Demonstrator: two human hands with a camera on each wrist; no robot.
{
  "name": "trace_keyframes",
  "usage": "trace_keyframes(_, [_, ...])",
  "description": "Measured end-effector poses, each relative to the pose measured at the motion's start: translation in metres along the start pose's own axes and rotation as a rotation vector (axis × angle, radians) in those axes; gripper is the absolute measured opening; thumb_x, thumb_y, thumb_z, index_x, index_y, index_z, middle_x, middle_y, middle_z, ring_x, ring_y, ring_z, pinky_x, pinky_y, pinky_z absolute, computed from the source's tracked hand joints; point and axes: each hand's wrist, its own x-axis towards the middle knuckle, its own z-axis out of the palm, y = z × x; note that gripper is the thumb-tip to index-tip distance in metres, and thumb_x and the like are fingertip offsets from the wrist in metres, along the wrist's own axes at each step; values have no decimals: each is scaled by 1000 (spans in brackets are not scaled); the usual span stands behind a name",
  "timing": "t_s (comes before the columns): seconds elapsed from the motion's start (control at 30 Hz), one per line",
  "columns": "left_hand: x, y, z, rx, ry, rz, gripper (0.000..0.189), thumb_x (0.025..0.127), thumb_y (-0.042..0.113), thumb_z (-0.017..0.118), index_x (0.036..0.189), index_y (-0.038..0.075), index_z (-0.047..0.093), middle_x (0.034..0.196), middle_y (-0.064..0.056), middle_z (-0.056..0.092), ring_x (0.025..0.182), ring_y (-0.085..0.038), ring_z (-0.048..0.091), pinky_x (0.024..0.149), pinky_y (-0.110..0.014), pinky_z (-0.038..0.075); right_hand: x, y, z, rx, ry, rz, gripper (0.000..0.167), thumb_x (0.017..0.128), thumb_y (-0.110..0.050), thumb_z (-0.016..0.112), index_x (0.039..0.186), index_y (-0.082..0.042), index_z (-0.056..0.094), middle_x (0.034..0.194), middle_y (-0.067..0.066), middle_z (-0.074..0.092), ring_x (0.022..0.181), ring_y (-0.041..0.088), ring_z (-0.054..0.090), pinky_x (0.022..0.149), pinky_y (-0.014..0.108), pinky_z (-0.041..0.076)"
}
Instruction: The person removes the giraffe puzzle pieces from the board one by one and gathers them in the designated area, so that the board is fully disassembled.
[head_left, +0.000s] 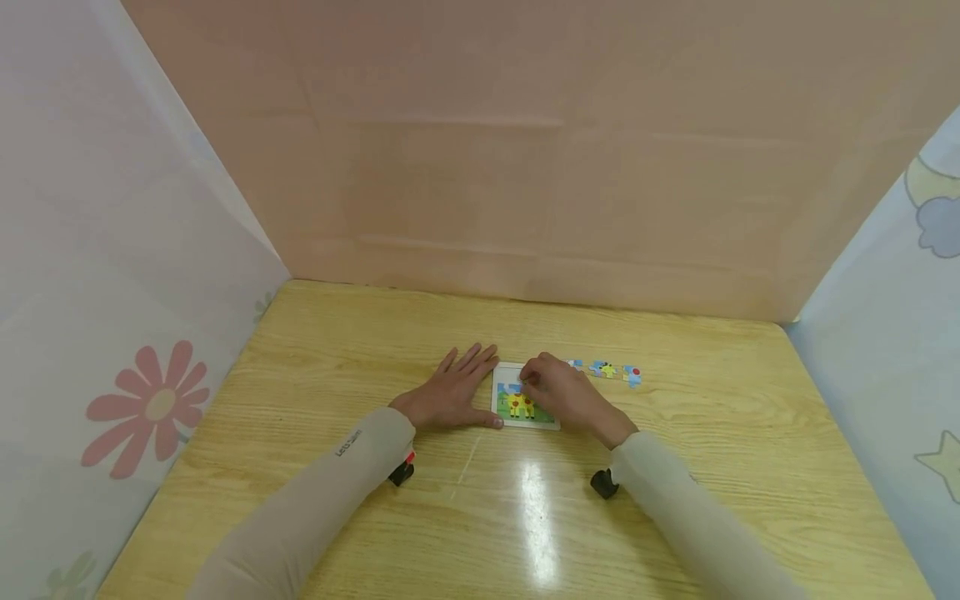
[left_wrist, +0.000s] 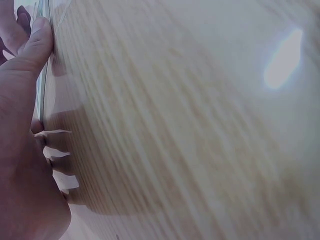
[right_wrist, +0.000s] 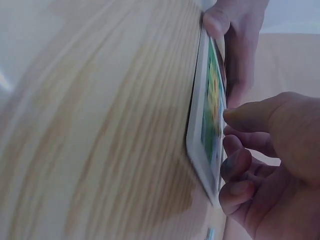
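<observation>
A white-framed jigsaw board with a yellow giraffe picture lies flat on the table. My left hand is spread beside its left edge, with the thumb on the lower left corner. Over the upper part of the board, my right hand has curled fingers and pinches a small puzzle piece, mostly hidden by the fingertips. The right wrist view shows the thumb and fingertips of that right hand close together at the board's surface. Blank white shows along the board's top.
Several loose puzzle pieces lie in a row right of the board, partly behind the right hand. The wooden table meets a brown backdrop behind and patterned side sheets. Dark wrist cameras sit under both sleeves.
</observation>
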Motion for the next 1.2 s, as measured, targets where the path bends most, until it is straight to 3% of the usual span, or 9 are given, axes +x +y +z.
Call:
trace_keyframes(0.2, [-1, 0, -3, -1, -6, 16, 109, 96, 70, 65, 173, 12, 13, 183, -2, -3, 171, -27, -6, 138, -57, -5, 6, -11, 4, 1, -34, -10, 21, 103, -20, 72, 119, -7, 73, 113, 5, 69, 106, 23, 72, 92, 44, 63])
trace_keyframes(0.57, [0, 1, -5, -4, -5, 8, 108, 97, 68, 65, 173, 11, 14, 183, -2, -1, 171, -27, -5, 138, -58, -4, 15, -21, 1, -7, -127, 51, 27, 101, -26, 74, 120, -6, 69, 108, 4, 70, 90, 14, 66, 80, 35, 59])
trace_keyframes(0.83, [0, 0, -4, -8, -10, 3, 108, 97, 68, 66, 173, 12, 14, 183, -2, -1, 171, -27, -5, 138, -58, -5, 20, -23, 0, 34, -169, 81, 28, 99, -25, 77, 119, -6, 69, 102, 3, 71, 85, 13, 66, 78, 33, 58])
trace_keyframes(1.2, [0, -1, -1, -11, -12, 7, 108, 97, 69, 65, 173, 13, 14, 183, -1, -1, 171, -26, -6, 138, -58, -6, 19, -20, 2, 64, -169, 89, 27, 99, -24, 78, 118, -8, 66, 106, 4, 70, 91, 15, 66, 83, 37, 59])
